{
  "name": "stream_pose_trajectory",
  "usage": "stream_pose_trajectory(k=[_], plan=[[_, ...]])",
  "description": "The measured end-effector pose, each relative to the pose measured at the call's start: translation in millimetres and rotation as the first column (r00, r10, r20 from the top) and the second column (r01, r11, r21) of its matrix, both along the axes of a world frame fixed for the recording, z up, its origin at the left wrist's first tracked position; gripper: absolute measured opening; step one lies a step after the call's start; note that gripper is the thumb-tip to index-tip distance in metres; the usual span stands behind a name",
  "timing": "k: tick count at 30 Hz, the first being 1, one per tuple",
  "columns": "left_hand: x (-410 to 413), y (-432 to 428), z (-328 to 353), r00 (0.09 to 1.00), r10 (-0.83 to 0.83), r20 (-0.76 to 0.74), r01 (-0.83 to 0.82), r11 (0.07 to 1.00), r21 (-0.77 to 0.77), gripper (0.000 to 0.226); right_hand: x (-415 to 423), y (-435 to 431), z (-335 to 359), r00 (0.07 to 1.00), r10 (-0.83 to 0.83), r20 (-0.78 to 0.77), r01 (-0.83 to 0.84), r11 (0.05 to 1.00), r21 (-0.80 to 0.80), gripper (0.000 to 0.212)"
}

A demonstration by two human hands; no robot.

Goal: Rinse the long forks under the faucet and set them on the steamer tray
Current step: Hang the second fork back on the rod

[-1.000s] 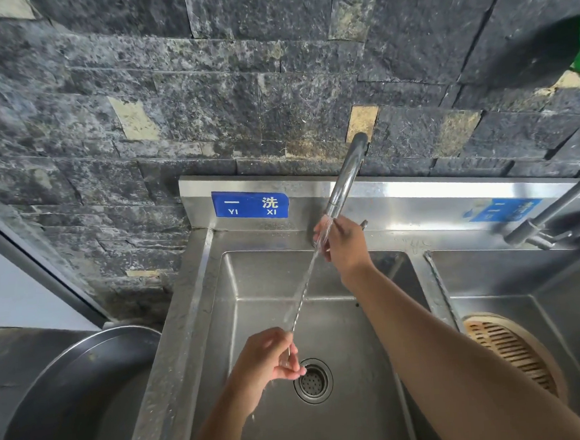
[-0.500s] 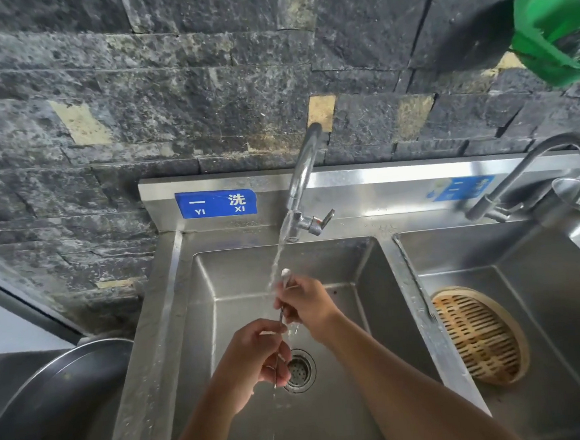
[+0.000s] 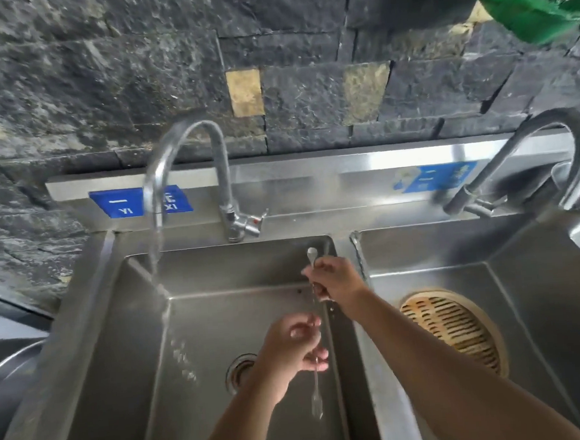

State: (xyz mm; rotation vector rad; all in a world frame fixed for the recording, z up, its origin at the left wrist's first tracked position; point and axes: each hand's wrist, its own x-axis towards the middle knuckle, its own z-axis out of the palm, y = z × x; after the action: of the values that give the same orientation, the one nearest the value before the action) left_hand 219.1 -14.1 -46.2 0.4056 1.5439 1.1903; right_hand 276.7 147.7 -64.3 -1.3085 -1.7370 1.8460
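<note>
A long thin metal fork (image 3: 316, 395) hangs nearly upright over the right part of the left sink basin (image 3: 200, 329). My right hand (image 3: 332, 280) grips its upper end, whose rounded tip (image 3: 312, 252) sticks out above my fingers. My left hand (image 3: 295, 345) is closed around the shaft lower down, and the tines show below it. The left faucet (image 3: 181, 158) runs, its stream (image 3: 157, 256) falling well to the left of the fork. The round bamboo steamer tray (image 3: 454, 332) lies in the right basin.
A second faucet (image 3: 551, 153) arches over the right basin. The drain (image 3: 239, 373) sits in the left basin floor beside my left wrist. A large steel bowl (image 3: 5, 384) stands left of the sink. A green object (image 3: 534, 0) hangs at top right.
Both hands and the fork have moved right, out of the water stream, toward the divider between the basins. The view has shifted so the faucet now stands further left.
</note>
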Motion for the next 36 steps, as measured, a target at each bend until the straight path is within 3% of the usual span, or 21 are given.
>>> stream_pose_trajectory(k=[5,9,14,21,26,32,36], plan=[[45,54,-18,0.986,-0.022,-0.163,0.015,0.999,-0.041,0.011,14,92,-5,0.999,0.014,0.04,-0.019,0.994,0.105,0.013],[68,89,-35,0.933,-0.001,-0.36,-0.032,0.996,-0.085,0.011,24,143,-11,0.982,0.154,0.112,-0.177,0.955,0.237,0.01],[80,112,-55,0.829,-0.019,-0.559,-0.085,0.984,-0.159,0.012,16,180,-26,0.923,0.237,0.305,-0.363,0.798,0.48,0.009],[90,119,-66,0.67,-0.086,-0.738,-0.122,0.967,-0.223,0.017,1,198,-57,0.838,0.308,0.45,-0.523,0.687,0.504,0.018],[99,120,-66,0.593,-0.159,-0.789,-0.104,0.957,-0.271,0.024,-2,197,-66,0.826,0.275,0.492,-0.537,0.652,0.535,0.032],[99,121,-64,0.58,-0.167,-0.797,-0.11,0.954,-0.28,0.025,-3,198,-66,0.825,0.271,0.496,-0.536,0.655,0.533,0.026],[103,119,-66,0.525,-0.229,-0.819,-0.075,0.947,-0.313,0.03,-4,200,-67,0.822,0.27,0.501,-0.537,0.66,0.526,0.02]])
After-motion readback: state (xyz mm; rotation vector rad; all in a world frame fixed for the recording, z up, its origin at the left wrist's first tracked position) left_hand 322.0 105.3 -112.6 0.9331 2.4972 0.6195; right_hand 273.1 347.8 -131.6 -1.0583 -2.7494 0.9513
